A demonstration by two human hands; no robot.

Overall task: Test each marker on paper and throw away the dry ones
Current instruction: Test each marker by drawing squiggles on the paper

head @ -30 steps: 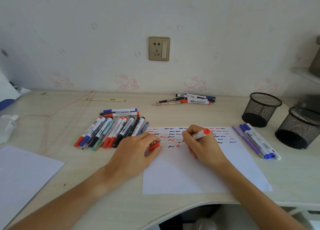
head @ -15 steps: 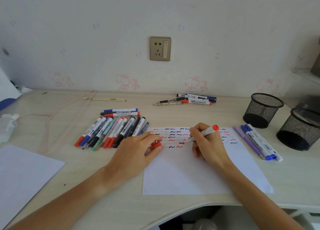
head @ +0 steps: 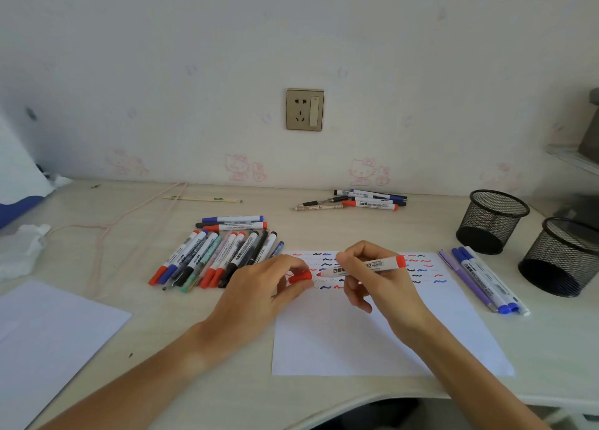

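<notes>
My right hand [head: 377,280] grips an uncapped red marker [head: 372,265], held level above the test paper [head: 372,342] with its tip pointing left. My left hand [head: 262,292] pinches the marker's red cap [head: 300,276], a short gap from the tip. The paper's top part carries rows of red, blue and black squiggles [head: 421,269]. A row of several capped markers [head: 220,258] lies left of the paper.
Three blue and purple pens [head: 483,280] lie right of the paper. Two black mesh cups [head: 492,220] [head: 560,258] stand at the far right. More markers [head: 366,199] lie near the wall. A second white sheet [head: 48,342] lies at the lower left.
My right hand stopped drawing, lifted the red marker off the paper and turned it level, tip toward the cap. My left hand raised the cap slightly toward the tip.
</notes>
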